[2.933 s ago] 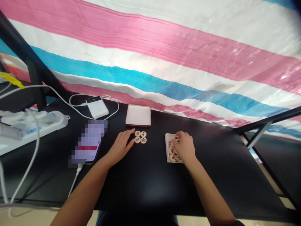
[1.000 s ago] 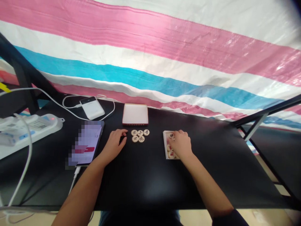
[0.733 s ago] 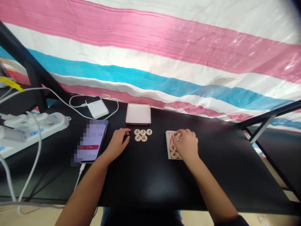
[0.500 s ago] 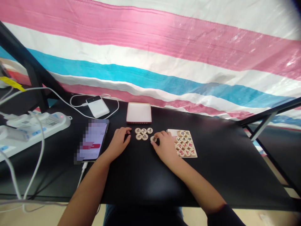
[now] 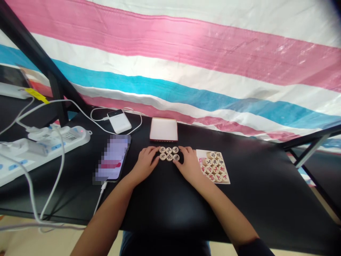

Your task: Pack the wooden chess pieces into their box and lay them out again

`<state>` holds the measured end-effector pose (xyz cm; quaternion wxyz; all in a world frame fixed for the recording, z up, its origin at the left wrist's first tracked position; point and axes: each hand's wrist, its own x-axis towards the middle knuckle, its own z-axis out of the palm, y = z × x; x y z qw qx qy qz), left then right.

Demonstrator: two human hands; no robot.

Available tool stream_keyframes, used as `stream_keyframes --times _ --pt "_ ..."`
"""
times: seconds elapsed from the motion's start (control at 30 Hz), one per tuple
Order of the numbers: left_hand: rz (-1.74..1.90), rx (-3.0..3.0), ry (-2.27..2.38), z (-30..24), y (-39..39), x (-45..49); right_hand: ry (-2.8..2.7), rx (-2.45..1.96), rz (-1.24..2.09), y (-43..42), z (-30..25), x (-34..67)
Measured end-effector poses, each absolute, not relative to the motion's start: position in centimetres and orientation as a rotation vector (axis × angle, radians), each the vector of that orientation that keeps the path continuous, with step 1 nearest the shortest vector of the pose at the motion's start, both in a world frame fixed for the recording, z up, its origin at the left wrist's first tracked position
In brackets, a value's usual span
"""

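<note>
The 2 hands [image 5: 167, 164] rest palms down on the black surface [image 5: 250, 202], curved inward from the left and right, with the fingers loosely apart. Neither hand pinches anything. The left hand [image 5: 145, 164] has its fingertips against the left end of a tight cluster of 6 round wooden Chinese chess pieces [image 5: 169, 153], and the right hand [image 5: 189, 165] has its fingertips against the right end. The pieces lie flat between the hands in 2 rows of 3, touching one another, with dark characters on their tops.

Just right of the right hand, a flat white tray [image 5: 201, 153] carries more wooden chess pieces [image 5: 214, 167], packed closely and lying flat, with red and dark characters. Beyond the cluster, at the far edge of the surface, sits a shallow white box lid with a red rim [image 5: 163, 129].

To the left lies a smartphone [image 5: 113, 158] with a pixelated screen and a charging cable [image 5: 100, 193] at its near end. Farther away is a white power bank [image 5: 119, 121] with its own cable. A white power strip [image 5: 58, 138] lies at the left edge, with white cables running across it. A pink, white and blue striped plastic sheet [image 5: 170, 71] hangs behind the surface.
</note>
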<state>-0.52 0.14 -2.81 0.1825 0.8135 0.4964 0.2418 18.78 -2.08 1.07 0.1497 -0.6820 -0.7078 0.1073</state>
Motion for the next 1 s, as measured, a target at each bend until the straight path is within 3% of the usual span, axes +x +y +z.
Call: stream_keyframes --times 0.8,1.0 --pt "0.675 2.285 1.387 -2.7 0.3 -0.5 -2.0 -1.833 0.314 -2.7 1.4 18.9" --pt "0.783 2.074 1.363 -2.1 0.8 -1.7 -1.681 -1.936 0.041 -3.4 3.2 25.6"
